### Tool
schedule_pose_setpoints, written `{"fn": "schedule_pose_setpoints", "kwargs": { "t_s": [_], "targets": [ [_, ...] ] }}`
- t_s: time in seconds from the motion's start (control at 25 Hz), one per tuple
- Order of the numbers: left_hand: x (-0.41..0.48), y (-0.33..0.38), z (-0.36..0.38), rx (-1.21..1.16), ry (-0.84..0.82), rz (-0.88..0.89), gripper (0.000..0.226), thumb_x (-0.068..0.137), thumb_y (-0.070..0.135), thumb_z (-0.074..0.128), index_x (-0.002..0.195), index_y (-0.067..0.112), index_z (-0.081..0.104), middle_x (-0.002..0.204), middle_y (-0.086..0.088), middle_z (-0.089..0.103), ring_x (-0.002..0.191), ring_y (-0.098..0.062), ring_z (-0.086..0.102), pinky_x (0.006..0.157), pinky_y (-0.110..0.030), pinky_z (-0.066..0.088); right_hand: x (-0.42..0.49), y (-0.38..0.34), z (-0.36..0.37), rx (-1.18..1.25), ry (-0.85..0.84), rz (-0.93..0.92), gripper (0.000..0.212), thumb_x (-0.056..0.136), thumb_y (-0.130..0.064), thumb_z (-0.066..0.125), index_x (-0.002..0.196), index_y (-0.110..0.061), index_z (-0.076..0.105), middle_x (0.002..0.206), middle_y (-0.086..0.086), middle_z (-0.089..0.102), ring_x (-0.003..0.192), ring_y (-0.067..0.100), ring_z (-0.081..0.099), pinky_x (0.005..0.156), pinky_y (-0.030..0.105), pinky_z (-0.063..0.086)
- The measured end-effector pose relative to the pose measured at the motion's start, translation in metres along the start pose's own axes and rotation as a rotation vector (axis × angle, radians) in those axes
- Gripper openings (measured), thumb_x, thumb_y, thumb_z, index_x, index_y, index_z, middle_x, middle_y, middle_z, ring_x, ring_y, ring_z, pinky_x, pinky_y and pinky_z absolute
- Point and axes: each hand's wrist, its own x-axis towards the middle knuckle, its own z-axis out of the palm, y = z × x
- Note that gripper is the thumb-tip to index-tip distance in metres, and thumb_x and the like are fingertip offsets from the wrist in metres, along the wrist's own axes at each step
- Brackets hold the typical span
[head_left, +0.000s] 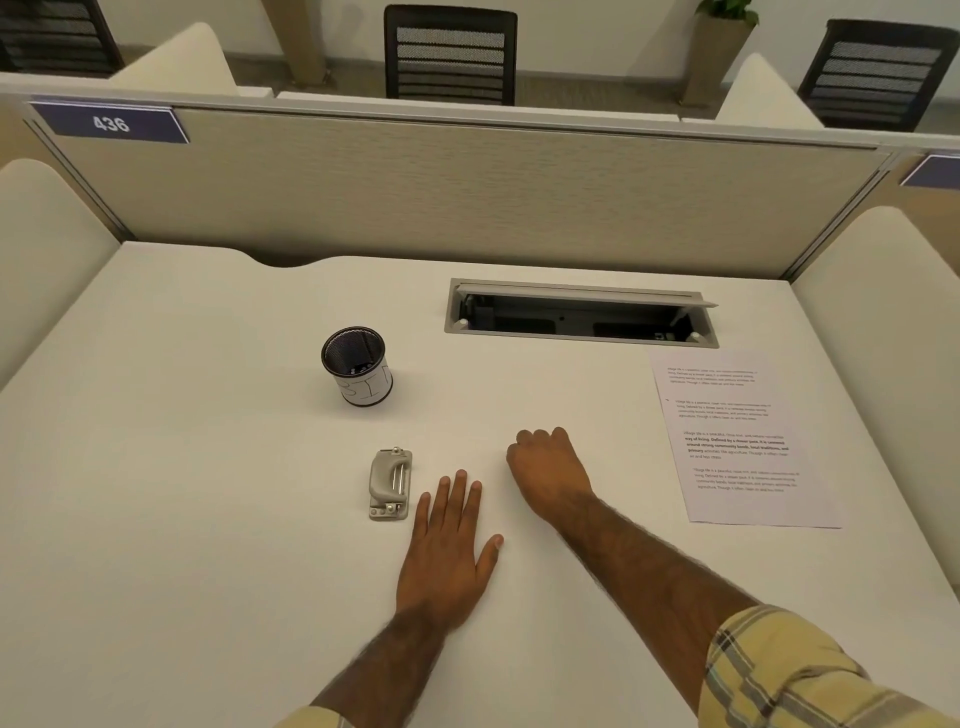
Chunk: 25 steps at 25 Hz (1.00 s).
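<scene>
My left hand (449, 545) lies flat on the white desk (208, 519), fingers straight and together, just right of a small grey hole punch (390, 484). It does not touch the punch. My right hand (545, 470) rests on the desk ahead of it with fingers curled under; nothing shows inside them. A black mesh cup (356, 365) with a white paper label stands upright beyond the punch. A printed sheet of paper (743, 441) lies flat at the right side of the desk.
An open cable tray (579, 314) is sunk into the desk behind my hands. A beige partition (467, 192) closes the far edge, with cream side dividers left and right. Black chairs stand beyond it.
</scene>
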Motion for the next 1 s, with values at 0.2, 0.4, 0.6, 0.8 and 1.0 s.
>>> {"fn": "schedule_pose_setpoints", "kwargs": {
  "t_s": [0.2, 0.4, 0.6, 0.8, 1.0],
  "targets": [
    [0.0, 0.0, 0.0, -0.004, 0.001, 0.0, 0.072, 0.104, 0.057, 0.021, 0.164, 0.021, 0.006, 0.172, 0.0, -0.004, 0.158, -0.019, -0.007, 0.126, -0.044, 0.002, 0.003, -0.003, 0.001, 0.02, 0.01, -0.045, 0.012, 0.086, -0.002, 0.062, 0.095, -0.009, 0.067, 0.099, 0.01, 0.066, 0.091, 0.029, 0.062, 0.085, 0.039, 0.041],
    [0.0, 0.0, 0.001, 0.001, 0.003, -0.002, 0.071, 0.104, 0.056, 0.021, 0.164, 0.021, 0.006, 0.172, 0.0, -0.005, 0.158, -0.018, -0.008, 0.126, -0.045, 0.002, 0.001, 0.015, 0.014, 0.409, 0.042, 0.129, 0.027, 0.097, -0.009, 0.047, 0.112, -0.011, 0.069, 0.113, 0.006, 0.067, 0.104, 0.026, 0.063, 0.089, 0.034, 0.048],
    [0.0, -0.001, 0.002, -0.008, 0.007, -0.005, 0.07, 0.104, 0.055, 0.025, 0.164, 0.02, 0.01, 0.173, 0.0, -0.001, 0.159, -0.018, -0.005, 0.126, -0.043, 0.002, -0.022, 0.019, 0.024, 0.549, 0.09, 0.126, 0.037, 0.102, -0.012, 0.043, 0.131, -0.016, 0.065, 0.123, 0.004, 0.065, 0.113, 0.023, 0.058, 0.096, 0.031, 0.046],
    [0.0, 0.0, 0.002, 0.002, -0.002, -0.007, 0.07, 0.105, 0.055, 0.023, 0.164, 0.02, 0.009, 0.173, -0.001, -0.002, 0.159, -0.019, -0.006, 0.126, -0.045, 0.003, -0.023, 0.01, 0.019, 0.394, 0.082, 0.094, 0.033, 0.103, -0.015, 0.043, 0.126, -0.014, 0.067, 0.123, 0.005, 0.064, 0.111, 0.021, 0.057, 0.093, 0.029, 0.05],
    [0.0, -0.001, 0.001, -0.006, -0.004, -0.006, 0.07, 0.105, 0.055, 0.023, 0.164, 0.021, 0.007, 0.172, 0.001, -0.004, 0.158, -0.018, -0.008, 0.126, -0.045, 0.003, -0.012, 0.007, 0.005, 0.237, 0.015, 0.073, 0.024, 0.1, -0.009, 0.045, 0.112, -0.009, 0.067, 0.112, 0.009, 0.064, 0.099, 0.026, 0.061, 0.081, 0.033, 0.047]
  ]
}}
